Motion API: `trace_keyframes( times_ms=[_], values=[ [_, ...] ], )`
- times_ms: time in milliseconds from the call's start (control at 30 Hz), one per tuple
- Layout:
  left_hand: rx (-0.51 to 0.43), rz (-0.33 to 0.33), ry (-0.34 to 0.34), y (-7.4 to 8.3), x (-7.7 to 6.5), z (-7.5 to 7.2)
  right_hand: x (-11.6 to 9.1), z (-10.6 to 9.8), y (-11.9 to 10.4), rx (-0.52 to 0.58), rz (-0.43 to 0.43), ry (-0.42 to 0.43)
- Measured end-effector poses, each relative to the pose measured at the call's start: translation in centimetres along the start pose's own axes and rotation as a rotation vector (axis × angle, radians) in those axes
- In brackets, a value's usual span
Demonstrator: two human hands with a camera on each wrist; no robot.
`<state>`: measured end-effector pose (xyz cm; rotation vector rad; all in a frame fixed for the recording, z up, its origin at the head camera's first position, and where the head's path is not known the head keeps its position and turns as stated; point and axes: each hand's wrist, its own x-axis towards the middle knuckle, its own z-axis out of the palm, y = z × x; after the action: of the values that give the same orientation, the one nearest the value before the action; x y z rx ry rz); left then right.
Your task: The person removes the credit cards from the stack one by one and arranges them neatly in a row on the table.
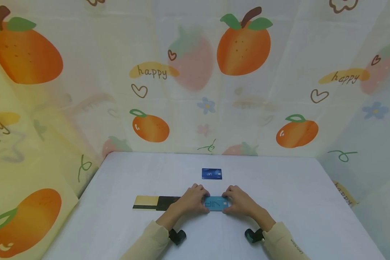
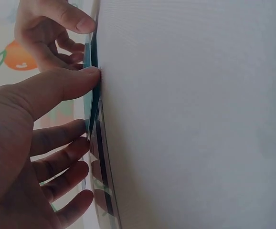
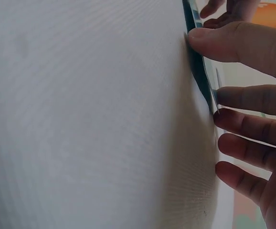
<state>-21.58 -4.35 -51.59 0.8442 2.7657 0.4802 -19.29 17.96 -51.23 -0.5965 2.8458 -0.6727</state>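
A light-blue card (image 1: pixel 216 203) with VIP lettering lies between the two hands, at the middle of the white table. My left hand (image 1: pixel 194 200) pinches its left end between thumb and index finger. At the opposite end, my right hand (image 1: pixel 240 202) grips it the same way. Seen edge-on in the left wrist view, the card (image 2: pixel 94 52) looks slightly bent and close to the table. Left of it, a black card (image 1: pixel 166 203) is partly hidden behind the left hand. A gold card (image 1: pixel 146 200) with a dark stripe adjoins the black one.
Behind the hands a dark-blue VIP card (image 1: pixel 211 173) lies flat on the white table (image 1: pixel 279 187). A fruit-patterned cloth (image 1: pixel 195 119) hangs behind the table's back edge and at its sides. Each wrist wears a small black camera.
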Motion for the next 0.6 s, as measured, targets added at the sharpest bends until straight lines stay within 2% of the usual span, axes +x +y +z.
trace_keyframes(
  times_ms=[400, 600],
  values=[
    [0.009, 0.002, -0.009, -0.24, -0.12, -0.09, 0.04, 0.15, 0.19, -0.036, -0.045, 0.015],
    [0.006, 0.008, -0.010, -0.44, -0.39, -0.20, 0.05, 0.33, 0.37, -0.043, -0.041, 0.010]
  ],
)
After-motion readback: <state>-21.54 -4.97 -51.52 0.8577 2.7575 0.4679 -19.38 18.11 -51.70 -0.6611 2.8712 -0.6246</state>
